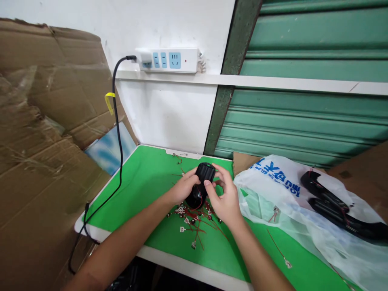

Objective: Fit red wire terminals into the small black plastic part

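both hands are holding one black plastic housing (202,182) above the green mat (145,190), near the middle of the table. the left hand (182,188) is gripping its left side with fingers curled closed around it. the right hand (222,198) is clamping the right side, and the thumb (209,186) is pressing on the ribbed top. a thin red wire is hanging from the housing. below the hands, a pile of red wires with small metal terminals (194,220) is lying on the mat. a white plastic bag (273,190) with black curved parts (333,206) is lying just to the right.
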{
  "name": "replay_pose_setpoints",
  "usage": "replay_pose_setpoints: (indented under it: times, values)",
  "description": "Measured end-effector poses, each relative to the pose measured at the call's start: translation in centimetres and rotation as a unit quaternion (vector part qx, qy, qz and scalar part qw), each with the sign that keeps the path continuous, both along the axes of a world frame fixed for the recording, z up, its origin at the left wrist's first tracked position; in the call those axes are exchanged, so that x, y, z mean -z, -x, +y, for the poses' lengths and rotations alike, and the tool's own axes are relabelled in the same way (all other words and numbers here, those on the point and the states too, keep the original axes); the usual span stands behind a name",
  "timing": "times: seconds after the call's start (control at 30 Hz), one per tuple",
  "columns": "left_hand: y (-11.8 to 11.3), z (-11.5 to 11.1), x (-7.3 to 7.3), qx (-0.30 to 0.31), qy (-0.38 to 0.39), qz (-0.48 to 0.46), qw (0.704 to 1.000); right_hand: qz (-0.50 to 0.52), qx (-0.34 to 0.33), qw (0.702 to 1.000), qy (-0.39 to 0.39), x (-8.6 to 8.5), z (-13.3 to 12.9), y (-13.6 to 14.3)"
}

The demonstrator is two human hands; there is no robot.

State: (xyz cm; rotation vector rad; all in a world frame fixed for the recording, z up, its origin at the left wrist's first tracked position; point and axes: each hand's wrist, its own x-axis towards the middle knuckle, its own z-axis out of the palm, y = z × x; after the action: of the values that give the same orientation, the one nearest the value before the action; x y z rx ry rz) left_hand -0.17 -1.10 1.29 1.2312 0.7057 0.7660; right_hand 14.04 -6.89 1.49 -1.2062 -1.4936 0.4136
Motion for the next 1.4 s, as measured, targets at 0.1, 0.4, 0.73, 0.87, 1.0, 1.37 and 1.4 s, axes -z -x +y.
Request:
replay_pose_setpoints:
  times: [0.1,0.4,0.73,0.87,1.0,1.37,1.4]
  values:
    - [0.0,0.0,-0.3,0.022,0.037,-0.037,0.998,0.007,-0.001,1.000,0.006,0.1,0.1,-0.1]
    - [0.7,-0.1,-0.7,0.068,-0.158,0.056,0.983,0.043,-0.025,0.998,0.043,0.2,0.9,-1.2]
    - [0.9,-0.5,-0.7,0.087,-0.255,0.068,0.961,0.021,-0.103,0.989,0.102,-0.8,0.4,-1.9]
    - [1.1,-0.5,-0.6,0.090,-0.268,0.084,0.956,0.026,-0.116,0.985,0.127,-1.0,0.4,-2.0]
    - [1.0,-0.5,-0.6,0.088,-0.284,0.095,0.950,0.035,-0.121,0.984,0.130,-0.8,0.5,-2.0]
    - [1.0,-0.4,-0.4,0.088,-0.291,0.096,0.948,0.043,-0.124,0.982,0.136,-0.2,0.5,-1.9]
    - [1.0,-0.4,-0.3,0.088,-0.292,0.097,0.947,0.043,-0.123,0.982,0.135,-0.2,0.5,-1.9]
